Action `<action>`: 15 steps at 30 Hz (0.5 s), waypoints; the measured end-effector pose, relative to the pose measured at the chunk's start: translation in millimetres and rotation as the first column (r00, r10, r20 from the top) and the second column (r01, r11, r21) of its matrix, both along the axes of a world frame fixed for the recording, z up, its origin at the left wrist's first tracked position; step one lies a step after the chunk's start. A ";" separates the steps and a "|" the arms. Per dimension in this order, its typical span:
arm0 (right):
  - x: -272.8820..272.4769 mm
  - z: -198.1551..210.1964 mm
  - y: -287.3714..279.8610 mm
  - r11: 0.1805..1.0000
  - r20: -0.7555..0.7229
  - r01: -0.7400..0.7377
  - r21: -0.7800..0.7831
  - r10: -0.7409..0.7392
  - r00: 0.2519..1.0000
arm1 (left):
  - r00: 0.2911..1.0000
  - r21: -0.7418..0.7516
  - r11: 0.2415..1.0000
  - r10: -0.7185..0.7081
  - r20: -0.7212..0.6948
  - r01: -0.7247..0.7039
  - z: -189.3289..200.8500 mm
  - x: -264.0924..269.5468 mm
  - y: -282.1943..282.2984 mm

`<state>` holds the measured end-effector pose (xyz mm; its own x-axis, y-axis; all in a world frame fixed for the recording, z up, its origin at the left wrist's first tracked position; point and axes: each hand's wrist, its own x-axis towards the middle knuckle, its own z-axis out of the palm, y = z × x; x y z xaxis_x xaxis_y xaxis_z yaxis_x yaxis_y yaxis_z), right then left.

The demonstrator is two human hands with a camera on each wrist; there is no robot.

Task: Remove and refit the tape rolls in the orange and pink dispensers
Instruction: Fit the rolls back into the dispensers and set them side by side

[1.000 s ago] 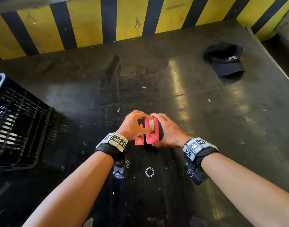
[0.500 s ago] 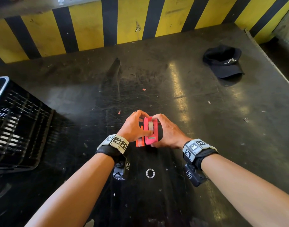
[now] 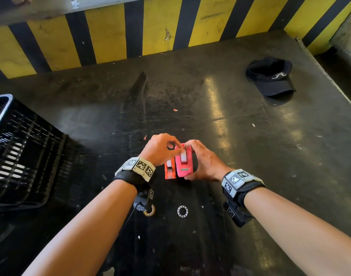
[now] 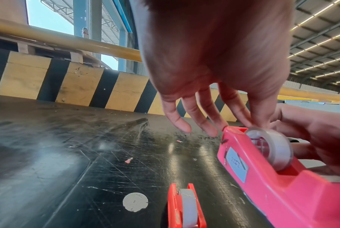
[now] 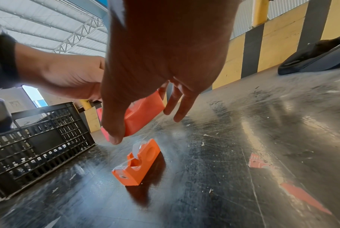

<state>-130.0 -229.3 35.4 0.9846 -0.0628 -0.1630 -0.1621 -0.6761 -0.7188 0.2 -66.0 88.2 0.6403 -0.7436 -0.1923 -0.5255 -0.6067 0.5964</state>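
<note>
My right hand (image 3: 197,158) grips the pink dispenser (image 3: 183,167) by its ends, thumb at the near end and fingers at the far end. In the right wrist view the pink dispenser (image 5: 144,114) is lifted off the black table. A clear tape roll (image 4: 272,146) sits in its cradle. My left hand (image 3: 174,149) pinches the top of that roll with thumb and forefinger, its other fingers (image 4: 184,123) spread out. The orange dispenser (image 3: 170,170) stands on the table just left of the pink one, a white tape roll (image 4: 186,206) in it, untouched.
A black slatted crate (image 3: 21,152) stands at the left. A black cap (image 3: 270,76) lies at the far right. A yellow and black striped wall (image 3: 110,36) bounds the far edge. A small white ring (image 3: 182,211) lies on the table near me.
Both hands stay at the pink dispenser. My left fingers have shifted slightly on top of the tape roll. The orange dispenser has not moved.
</note>
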 end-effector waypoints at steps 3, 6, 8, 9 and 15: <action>0.2 -2.0 -0.8 1.000 -0.006 0.000 0.001 0.000 1.000 | 1.000 0.001 1.000 0.009 0.012 -0.009 0.1 -1.6 -1.4; 1.3 -4.9 -2.2 1.000 -0.020 -0.009 0.006 0.009 1.000 | 0.999 -0.010 1.000 -0.020 0.036 0.020 -1.4 -4.4 -1.0; 3.0 -6.6 -3.0 1.000 -0.029 -0.001 0.014 0.002 1.000 | 0.997 -0.016 0.999 -0.039 0.059 0.040 -2.8 -7.0 0.9; 4.1 -7.1 -3.4 1.000 -0.031 0.004 0.020 -0.003 1.000 | 0.997 -0.016 0.999 -0.044 0.065 0.045 -3.7 -8.3 2.1; 11.6 -9.6 -4.5 1.000 -0.056 0.002 0.027 -0.001 0.998 | 0.991 0.082 0.994 -0.086 0.104 0.077 -3.0 -17.2 6.8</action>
<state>-118.4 -233.8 25.8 0.9738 -0.0591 -0.2198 -0.2038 -0.6563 -0.7265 -17.0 -59.1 85.2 0.5981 -0.7797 -0.1851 -0.6337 -0.6016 0.4863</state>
